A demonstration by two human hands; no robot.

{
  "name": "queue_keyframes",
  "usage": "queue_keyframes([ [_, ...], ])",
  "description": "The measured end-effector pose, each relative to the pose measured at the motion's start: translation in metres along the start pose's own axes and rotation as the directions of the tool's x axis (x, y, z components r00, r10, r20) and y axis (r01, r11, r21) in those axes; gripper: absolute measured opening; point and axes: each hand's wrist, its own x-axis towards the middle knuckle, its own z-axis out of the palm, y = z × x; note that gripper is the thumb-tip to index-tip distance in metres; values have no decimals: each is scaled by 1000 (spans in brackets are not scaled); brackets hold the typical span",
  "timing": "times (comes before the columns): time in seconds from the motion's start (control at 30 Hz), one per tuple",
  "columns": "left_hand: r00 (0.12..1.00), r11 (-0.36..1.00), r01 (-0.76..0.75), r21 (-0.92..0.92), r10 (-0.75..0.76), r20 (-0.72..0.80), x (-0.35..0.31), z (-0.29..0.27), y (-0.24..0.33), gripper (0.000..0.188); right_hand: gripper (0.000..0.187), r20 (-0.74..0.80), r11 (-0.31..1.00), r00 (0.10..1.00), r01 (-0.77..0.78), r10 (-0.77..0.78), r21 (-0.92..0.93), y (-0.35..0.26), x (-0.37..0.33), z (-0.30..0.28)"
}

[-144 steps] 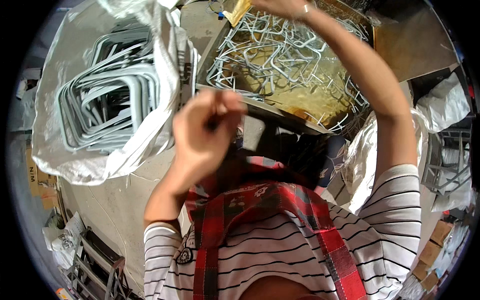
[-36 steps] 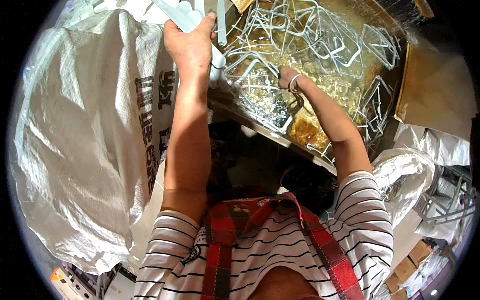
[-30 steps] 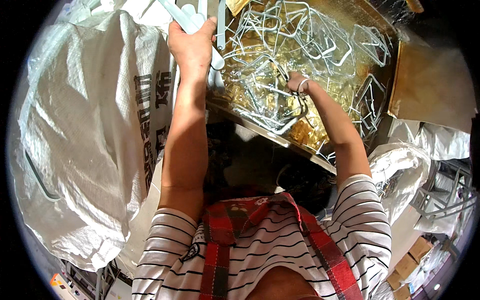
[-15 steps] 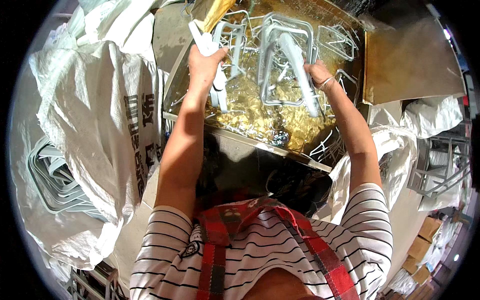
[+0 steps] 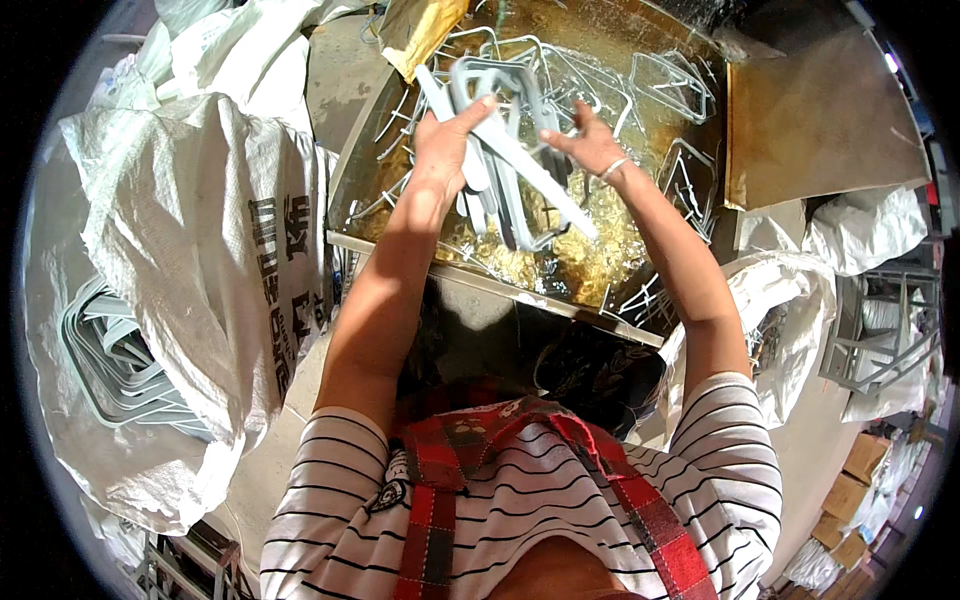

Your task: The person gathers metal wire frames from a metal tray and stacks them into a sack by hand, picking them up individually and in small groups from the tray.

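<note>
My left hand (image 5: 446, 145) grips a bundle of grey metal loop frames (image 5: 500, 150) over a wide tray (image 5: 500, 285) of yellowish liquid. One long leg of the bundle slants down to the right across the tray. My right hand (image 5: 590, 145), a ring on one finger, hovers at the bundle's right side with fingers spread and nothing held. More wire frames (image 5: 670, 90) lie tangled in the liquid beneath and behind both hands.
A large white woven sack (image 5: 200, 260) sits left of the tray, with more grey frames (image 5: 110, 350) inside it at the far left. A brown board (image 5: 820, 130) lies right of the tray. White bags (image 5: 860, 230), a metal rack (image 5: 880, 340) and cardboard boxes (image 5: 860, 480) stand at right.
My left hand has brought the frame bundle from over the sack rightward to above the tray. My right hand has let go of the frames in the tray and opened beside the bundle.
</note>
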Motion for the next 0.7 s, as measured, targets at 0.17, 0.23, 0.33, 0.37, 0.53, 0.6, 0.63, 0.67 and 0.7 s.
queue_keyframes([
  [0.17,975,975,-199,-95,187,-121,3,-8,12,26,90,167,848,883,-469,440,246,-15,-46,-25],
  [0.23,981,948,-182,-259,157,-116,3,-9,13,29,79,519,440,744,-668,422,600,-12,-67,4],
  [0.33,999,957,-36,-288,35,-8,-2,-12,7,47,46,609,-107,792,-601,55,792,-38,-81,31],
  [0.37,997,952,40,-302,-19,70,-9,-6,10,51,39,546,-204,838,-536,-10,819,-41,-80,37],
  [0.53,991,979,108,-170,-91,101,-7,-6,9,62,13,307,159,902,-365,302,917,-15,-53,43],
  [0.6,986,998,64,19,-67,153,2,-25,15,59,13,200,289,928,-295,315,911,-16,-50,26],
  [0.63,982,992,62,106,-80,173,5,-26,15,58,13,166,334,935,-273,315,902,-11,-49,16],
  [0.67,980,990,104,93,-118,163,3,-28,18,48,13,148,346,932,-266,332,900,-19,-52,8],
  [0.7,989,993,80,90,-90,116,5,-30,17,45,12,148,394,930,-282,336,875,-21,-51,4],
])
